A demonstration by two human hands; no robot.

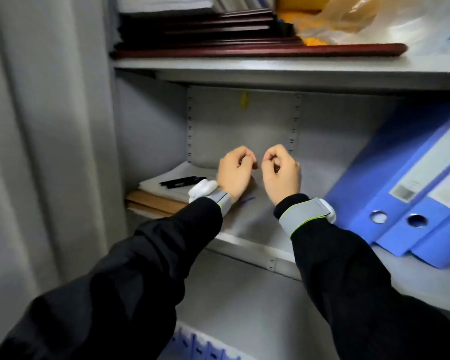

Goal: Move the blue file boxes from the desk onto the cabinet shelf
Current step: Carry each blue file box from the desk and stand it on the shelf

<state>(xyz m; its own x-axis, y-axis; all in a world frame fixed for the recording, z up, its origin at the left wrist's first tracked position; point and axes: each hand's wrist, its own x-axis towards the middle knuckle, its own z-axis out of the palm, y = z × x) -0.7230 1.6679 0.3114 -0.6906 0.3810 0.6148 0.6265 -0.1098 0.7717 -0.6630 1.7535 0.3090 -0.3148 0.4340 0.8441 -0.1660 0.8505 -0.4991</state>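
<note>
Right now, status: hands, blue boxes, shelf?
Left hand and right hand curled, empty, over the shelf. Blue file boxes leaning at shelf right. Paper stack with black pen far left.

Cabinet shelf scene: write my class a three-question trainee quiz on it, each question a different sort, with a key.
1. True or false: the blue file boxes on the middle shelf stand perfectly upright.
2. Multiple choice: what lies on the white papers at the shelf's left end? A) a black pen-like object B) a mug C) scissors
3. Fill in: the left hand and right hand are both curled and hold ____.

Key: 1 false, they lean to the right. 2 A, the black object. 3 nothing.
</note>
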